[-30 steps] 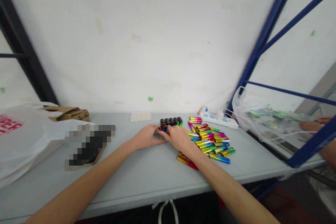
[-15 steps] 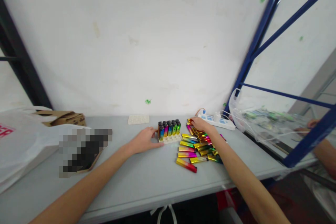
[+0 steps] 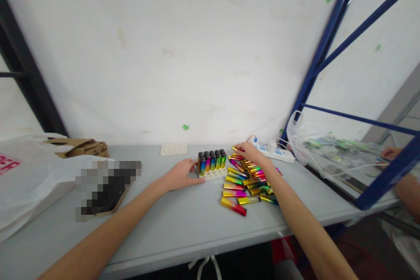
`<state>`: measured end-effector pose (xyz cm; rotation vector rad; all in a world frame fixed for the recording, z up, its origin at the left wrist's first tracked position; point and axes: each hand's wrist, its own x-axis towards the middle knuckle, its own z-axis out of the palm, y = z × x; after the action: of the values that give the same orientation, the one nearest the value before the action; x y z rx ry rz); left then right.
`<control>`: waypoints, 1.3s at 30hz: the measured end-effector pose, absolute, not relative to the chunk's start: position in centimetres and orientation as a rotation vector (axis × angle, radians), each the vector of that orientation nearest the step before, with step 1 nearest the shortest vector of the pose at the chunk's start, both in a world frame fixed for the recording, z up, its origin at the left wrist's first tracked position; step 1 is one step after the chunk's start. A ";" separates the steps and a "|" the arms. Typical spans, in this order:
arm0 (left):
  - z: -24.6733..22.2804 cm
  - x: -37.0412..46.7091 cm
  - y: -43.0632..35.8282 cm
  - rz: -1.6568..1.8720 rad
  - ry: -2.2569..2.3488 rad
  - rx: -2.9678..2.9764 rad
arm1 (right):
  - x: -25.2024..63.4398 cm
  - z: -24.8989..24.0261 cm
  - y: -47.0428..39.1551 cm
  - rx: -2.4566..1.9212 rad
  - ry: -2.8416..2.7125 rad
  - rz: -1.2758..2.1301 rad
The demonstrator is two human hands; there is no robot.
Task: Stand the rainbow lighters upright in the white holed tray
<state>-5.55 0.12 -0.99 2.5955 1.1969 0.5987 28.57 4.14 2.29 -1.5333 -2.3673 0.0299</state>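
Observation:
Several shiny multicoloured lighters (image 3: 212, 160) with black tops stand upright in rows in a white holder (image 3: 214, 175). Around the holder's left end is my left hand (image 3: 183, 174), its thumb along the front corner and the other fingers partly hidden at the side. To the right lies a loose pile of metallic lighters (image 3: 234, 187) in gold, red, green, blue and pink. At the far end of that pile my right hand (image 3: 251, 153) is closed, fingertips bent down on a gold-and-red lighter (image 3: 236, 148); the hand covers part of it.
A white power strip (image 3: 275, 152) with a plug lies behind the pile. An empty white holder (image 3: 173, 149) rests near the wall. To the left are a phone (image 3: 110, 190) and a white plastic bag (image 3: 36, 175). Past the blue frame (image 3: 323, 59), another person's hand (image 3: 390, 154) shows.
My right hand has shifted slightly, and lighters at the far end of the pile now lie further left, more spread out. My left hand stays at the holder.

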 end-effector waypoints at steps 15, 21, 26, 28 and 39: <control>-1.2 -5.6 0.0 0.632 1.201 2.584 | 21.5 3.2 0.6 -1.057 -1.618 0.797; -1.2 -5.5 0.0 0.671 1.197 2.570 | 19.8 2.2 -1.4 -0.842 -1.589 1.084; -1.1 -5.6 -0.1 0.678 1.183 2.565 | 17.9 1.9 -2.7 -0.784 -1.533 1.254; -1.1 -5.6 -0.1 0.668 1.183 2.572 | 17.3 1.8 -2.9 -0.821 -1.529 1.266; -0.9 -5.4 -0.1 0.631 1.170 2.585 | 15.6 0.3 -2.9 -1.129 -1.293 1.183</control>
<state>-5.44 -0.13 -0.88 2.5852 1.1702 0.6312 15.61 -2.85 0.33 -1.1294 -1.2927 1.1827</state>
